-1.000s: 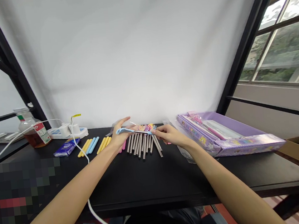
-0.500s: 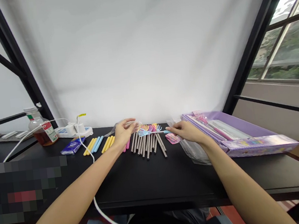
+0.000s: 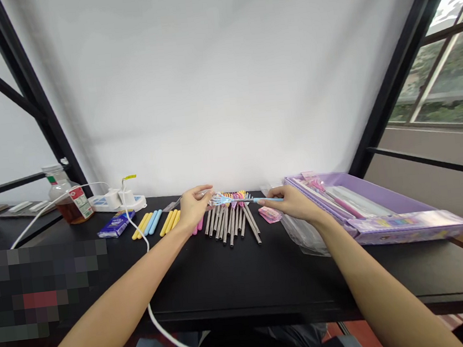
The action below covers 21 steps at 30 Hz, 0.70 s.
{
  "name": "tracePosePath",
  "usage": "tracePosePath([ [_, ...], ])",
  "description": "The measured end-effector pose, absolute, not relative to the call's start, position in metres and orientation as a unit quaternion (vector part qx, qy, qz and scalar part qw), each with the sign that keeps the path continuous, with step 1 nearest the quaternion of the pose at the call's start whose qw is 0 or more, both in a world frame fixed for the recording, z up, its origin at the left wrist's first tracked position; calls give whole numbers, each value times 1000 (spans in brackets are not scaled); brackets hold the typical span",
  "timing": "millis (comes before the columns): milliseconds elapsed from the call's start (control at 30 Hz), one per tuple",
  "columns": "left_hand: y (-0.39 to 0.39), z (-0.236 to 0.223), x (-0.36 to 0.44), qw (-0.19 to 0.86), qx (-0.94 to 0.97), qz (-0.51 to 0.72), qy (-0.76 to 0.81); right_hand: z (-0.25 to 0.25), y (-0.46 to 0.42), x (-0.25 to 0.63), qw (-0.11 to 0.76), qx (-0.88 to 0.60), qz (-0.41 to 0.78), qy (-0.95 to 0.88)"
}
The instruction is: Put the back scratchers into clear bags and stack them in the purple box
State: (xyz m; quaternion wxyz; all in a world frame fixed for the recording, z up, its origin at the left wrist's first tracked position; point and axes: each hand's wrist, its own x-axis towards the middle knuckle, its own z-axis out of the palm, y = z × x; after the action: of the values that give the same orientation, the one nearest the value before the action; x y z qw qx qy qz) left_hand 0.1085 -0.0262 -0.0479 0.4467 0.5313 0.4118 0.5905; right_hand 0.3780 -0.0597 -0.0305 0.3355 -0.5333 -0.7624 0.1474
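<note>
My right hand (image 3: 295, 202) is closed on the light-blue handle of a back scratcher (image 3: 244, 199), held level with its claw-shaped head pointing left. My left hand (image 3: 194, 208) pinches a clear plastic bag (image 3: 171, 205), and the blue claw head is at or inside the bag's end by the fingertips. Below lie several metal back scratcher rods (image 3: 230, 226), fanned out, with yellow, pink and purple claw heads at the back. Left of them are pink handles (image 3: 198, 225), yellow handles (image 3: 170, 222) and light-blue handles (image 3: 153, 222). Beside my right hand sits a small stack of pink cards (image 3: 269, 214).
Clear plastic bags (image 3: 305, 236) lie under my right forearm, next to a purple box (image 3: 405, 227) with wrapped items. To the left are a blue packet (image 3: 116, 224), a power strip (image 3: 138, 202), a bottle of brown liquid (image 3: 69, 200) and a white cable (image 3: 151, 311) crossing the table edge.
The back scratcher has moved left, its claw head now at the bag in my left hand. More of its blue handle shows at my right hand. The view has shifted slightly.
</note>
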Motion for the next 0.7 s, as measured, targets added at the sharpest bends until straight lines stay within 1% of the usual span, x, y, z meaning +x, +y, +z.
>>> tracePosePath([
  [233,-28,-52,114,476,537,577,390,-31,-59,374,374,-535,131,-746],
  [300,-27,-54,114,469,560,578,364,-32,-61,370,392,-519,164,-742],
  [400,-28,-56,113,427,610,580,329,-36,-62,362,427,-491,267,-711],
  [500,-30,-56,114,403,620,591,322,-41,-61,355,458,-459,357,-672],
  [567,-30,-55,115,410,607,604,316,-43,-60,353,467,-443,377,-666],
  [700,-29,-53,118,450,577,622,280,-42,-60,351,447,-425,396,-680],
])
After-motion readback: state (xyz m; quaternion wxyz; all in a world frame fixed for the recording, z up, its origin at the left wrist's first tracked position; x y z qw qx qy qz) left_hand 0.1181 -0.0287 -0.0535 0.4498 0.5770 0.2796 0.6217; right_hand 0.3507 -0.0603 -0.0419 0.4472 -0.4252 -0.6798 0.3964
